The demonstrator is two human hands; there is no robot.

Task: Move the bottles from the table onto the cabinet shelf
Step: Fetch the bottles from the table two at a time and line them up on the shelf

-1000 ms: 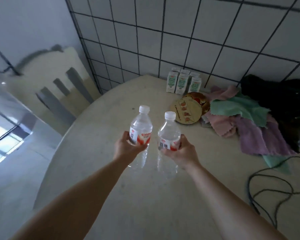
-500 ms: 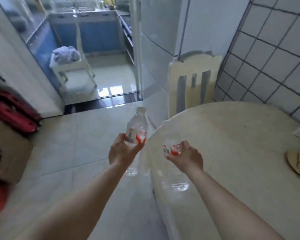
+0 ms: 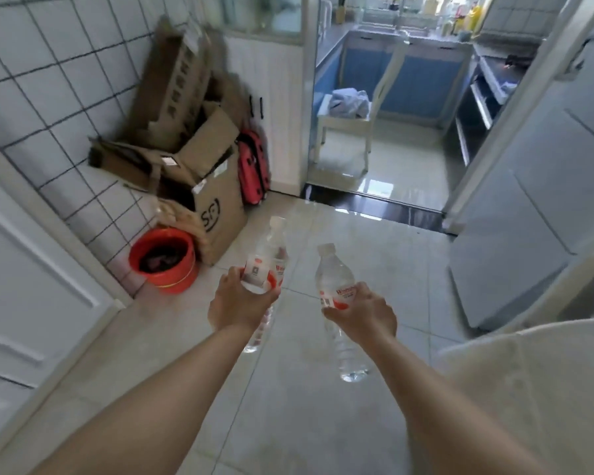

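I hold two clear plastic water bottles with white caps and red-and-white labels out over the tiled floor. My left hand [image 3: 238,305] grips the left bottle [image 3: 267,265] around its label; that bottle is blurred. My right hand [image 3: 366,311] grips the right bottle [image 3: 333,286] at its label, the bottle tilted with its base toward me. The round pale table [image 3: 535,389] shows only as an edge at the lower right. No cabinet shelf is in view.
Cardboard boxes [image 3: 199,166] are piled in the tiled corner at left, with a red bucket [image 3: 163,260] and a red bag [image 3: 254,169] beside them. A white door [image 3: 24,286] is at far left. A doorway ahead opens on a kitchen with a white chair [image 3: 354,111]. Grey panels [image 3: 528,214] stand right.
My view has swung left, away from the table and toward the floor, boxes and kitchen doorway. Both hands carry the bottles along, now off the table and over the floor.
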